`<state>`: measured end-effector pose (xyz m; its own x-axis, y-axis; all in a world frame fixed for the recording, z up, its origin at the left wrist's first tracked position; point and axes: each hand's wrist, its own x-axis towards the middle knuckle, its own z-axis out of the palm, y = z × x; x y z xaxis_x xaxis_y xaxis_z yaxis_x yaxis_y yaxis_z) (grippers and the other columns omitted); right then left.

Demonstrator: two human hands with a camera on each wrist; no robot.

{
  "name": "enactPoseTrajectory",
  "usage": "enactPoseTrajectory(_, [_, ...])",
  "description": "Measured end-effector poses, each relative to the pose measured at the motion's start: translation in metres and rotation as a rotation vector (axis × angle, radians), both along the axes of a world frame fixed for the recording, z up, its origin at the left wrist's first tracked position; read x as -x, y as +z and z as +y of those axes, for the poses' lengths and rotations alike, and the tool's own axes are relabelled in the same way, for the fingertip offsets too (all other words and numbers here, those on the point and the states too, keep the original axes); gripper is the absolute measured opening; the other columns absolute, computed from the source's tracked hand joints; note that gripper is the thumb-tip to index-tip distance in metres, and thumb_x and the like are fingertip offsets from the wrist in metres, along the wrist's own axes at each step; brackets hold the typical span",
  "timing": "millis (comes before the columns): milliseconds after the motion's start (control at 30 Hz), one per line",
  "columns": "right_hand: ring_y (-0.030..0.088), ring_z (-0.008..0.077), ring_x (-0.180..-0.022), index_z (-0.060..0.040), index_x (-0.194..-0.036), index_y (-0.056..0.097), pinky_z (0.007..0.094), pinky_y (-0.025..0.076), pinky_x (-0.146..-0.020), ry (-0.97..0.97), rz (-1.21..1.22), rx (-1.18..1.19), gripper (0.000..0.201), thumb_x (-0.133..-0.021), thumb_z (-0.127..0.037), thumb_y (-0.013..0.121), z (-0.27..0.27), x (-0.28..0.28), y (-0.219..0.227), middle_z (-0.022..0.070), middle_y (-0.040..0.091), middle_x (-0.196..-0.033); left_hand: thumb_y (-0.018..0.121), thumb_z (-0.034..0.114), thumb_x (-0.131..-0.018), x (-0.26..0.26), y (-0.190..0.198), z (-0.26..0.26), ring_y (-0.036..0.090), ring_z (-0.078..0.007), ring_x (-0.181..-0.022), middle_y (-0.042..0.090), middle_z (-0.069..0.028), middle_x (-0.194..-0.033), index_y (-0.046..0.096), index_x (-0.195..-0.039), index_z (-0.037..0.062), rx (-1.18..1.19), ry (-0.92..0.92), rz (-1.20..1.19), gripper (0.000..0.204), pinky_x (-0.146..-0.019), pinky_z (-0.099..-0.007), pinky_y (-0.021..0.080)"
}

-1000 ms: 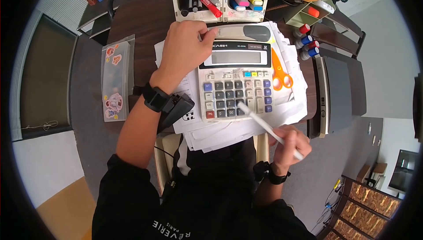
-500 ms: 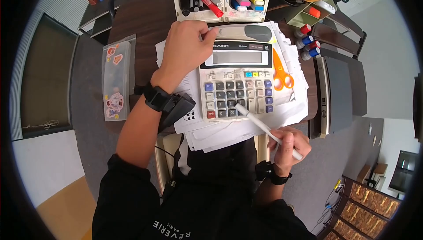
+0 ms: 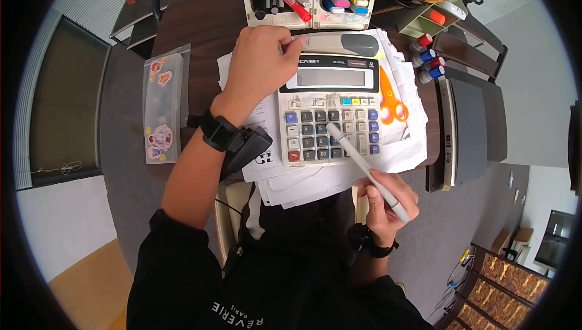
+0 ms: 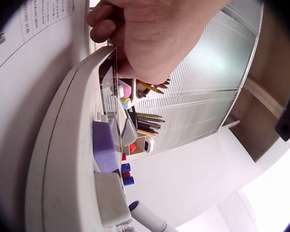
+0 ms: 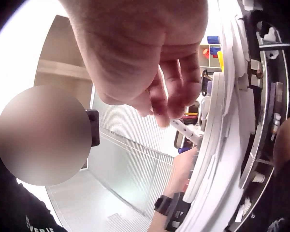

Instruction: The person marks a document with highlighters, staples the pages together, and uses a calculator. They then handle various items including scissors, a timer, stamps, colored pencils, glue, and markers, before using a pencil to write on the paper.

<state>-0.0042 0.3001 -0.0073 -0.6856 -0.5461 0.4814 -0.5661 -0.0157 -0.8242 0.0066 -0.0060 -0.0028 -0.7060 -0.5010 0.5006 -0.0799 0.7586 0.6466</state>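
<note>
A large white desk calculator [image 3: 330, 109] with dark number keys lies on a stack of papers. My left hand [image 3: 264, 60] grips its far left corner with curled fingers; the fingertips [image 4: 104, 31] show right at that corner in the left wrist view. My right hand [image 3: 388, 206] pinches a long white pen [image 3: 361, 163] and slants it over the keypad, its far end at the middle number keys. Also in the right wrist view, the pen [image 5: 186, 131] reaches from the fingers toward the calculator's edge.
A grey-and-white stapler [image 3: 339, 44] lies just behind the calculator, and orange scissors [image 3: 393, 106] lie to its right. An organizer [image 3: 312, 21] with markers stands at the back. A stickered plastic case [image 3: 163, 109] lies left; several small bottles [image 3: 427, 57] stand right.
My right hand has moved slightly left and the pen's far end has shifted from the lower keys up to the middle ones. The left hand stays at the calculator's corner.
</note>
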Motion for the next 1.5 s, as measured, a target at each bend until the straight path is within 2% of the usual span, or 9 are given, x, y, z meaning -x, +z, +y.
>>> enactPoseTrajectory(133, [0.071,0.0223,-0.065,0.0024,-0.095,0.069,0.0293,0.054,-0.060,-0.034,0.140,-0.053,0.016,-0.084,-0.005,0.077,-0.008,0.001,0.005,0.0132,0.073,-0.078,0.075,0.018,-0.088,0.000,0.002,0.001,0.029,-0.0152,-0.041,0.037,-0.0084,-0.045,0.061,-0.064,-0.0035,-0.007,-0.002,0.008,0.035,-0.044,-0.0339,0.024])
enactPoseTrajectory(333, [0.069,0.0186,-0.062,-0.0022,-0.094,0.062,0.0273,0.052,-0.061,0.254,-0.116,-0.208,0.011,-0.086,-0.004,0.069,-0.008,-0.013,0.004,0.0096,0.070,-0.071,0.075,0.017,-0.088,0.000,0.001,0.000,0.030,-0.0155,-0.041,0.039,-0.0094,-0.045,0.060,-0.064,-0.0036,0.008,-0.009,0.012,0.035,-0.043,-0.0338,0.025])
enactPoseTrajectory(500, [0.061,0.0254,-0.054,-0.0076,-0.077,0.053,0.0326,0.047,-0.053,0.461,-0.096,-0.215,0.032,-0.078,-0.013,0.085,-0.022,-0.030,-0.008,0.0092,0.060,-0.066,0.075,0.017,-0.088,0.000,0.001,0.000,0.030,-0.0156,-0.040,0.040,-0.0100,-0.045,0.061,-0.064,-0.0038,0.019,-0.011,0.010,0.035,-0.043,-0.0336,0.025])
enactPoseTrajectory(667, [0.057,0.0241,-0.050,-0.0078,-0.072,0.052,0.0324,0.046,-0.052,0.464,-0.016,-0.241,0.034,-0.080,-0.018,0.083,-0.029,-0.031,-0.001,0.0073,0.054,-0.058,0.075,0.017,-0.088,0.000,0.001,0.000,0.029,-0.0145,-0.042,0.038,-0.0087,-0.045,0.061,-0.065,-0.0042,0.005,-0.011,0.020,0.035,-0.043,-0.0336,0.025])
enactPoseTrajectory(733, [0.057,0.0246,-0.050,-0.0064,-0.075,0.054,0.0325,0.045,-0.052,0.462,-0.033,-0.136,0.032,-0.086,-0.025,0.078,-0.033,-0.027,0.006,0.0067,0.052,-0.058,0.075,0.017,-0.088,0.000,0.001,0.001,0.028,-0.0143,-0.042,0.038,-0.0085,-0.045,0.061,-0.065,-0.0042,-0.004,-0.011,0.016,0.035,-0.043,-0.0336,0.024])
enactPoseTrajectory(767, [0.057,0.0255,-0.050,-0.0018,-0.090,0.064,0.0331,0.045,-0.052,0.440,-0.039,-0.168,0.032,-0.091,-0.032,0.073,-0.035,-0.026,0.016,0.0070,0.052,-0.058,0.075,0.017,-0.088,0.000,0.001,0.001,0.028,-0.0141,-0.042,0.038,-0.0083,-0.045,0.061,-0.064,-0.0042,-0.012,-0.008,0.012,0.035,-0.044,-0.0336,0.024])
enactPoseTrajectory(933, [0.058,0.0242,-0.053,0.0022,-0.124,0.067,0.0337,0.046,-0.052,0.370,0.127,-0.287,0.051,-0.090,-0.035,0.073,-0.036,-0.018,0.038,0.0075,0.052,-0.064,0.075,0.016,-0.088,0.000,0.000,0.000,0.028,-0.0142,-0.042,0.037,-0.0083,-0.045,0.060,-0.064,-0.0041,-0.018,-0.012,0.026,0.035,-0.043,-0.0336,0.024])
enactPoseTrajectory(1233, [0.060,0.0218,-0.055,0.0061,-0.117,0.070,0.0341,0.051,-0.054,0.066,0.202,-0.181,0.039,-0.078,0.003,0.065,-0.048,-0.017,0.029,0.0096,0.058,-0.069,0.075,0.018,-0.088,0.000,0.001,0.001,0.029,-0.0151,-0.041,0.038,-0.0083,-0.044,0.060,-0.064,-0.0037,-0.004,-0.012,0.022,0.036,-0.044,-0.0341,0.025])
enactPoseTrajectory(1500, [0.062,0.0219,-0.056,0.0070,-0.117,0.069,0.0337,0.050,-0.053,0.256,0.176,-0.213,0.044,-0.073,0.009,0.061,-0.039,-0.010,0.027,0.0110,0.061,-0.071,0.075,0.019,-0.088,-0.001,0.002,0.002,0.028,-0.0143,-0.042,0.036,-0.0080,-0.045,0.061,-0.064,-0.0039,-0.016,-0.008,-0.001,0.036,-0.044,-0.0343,0.024])
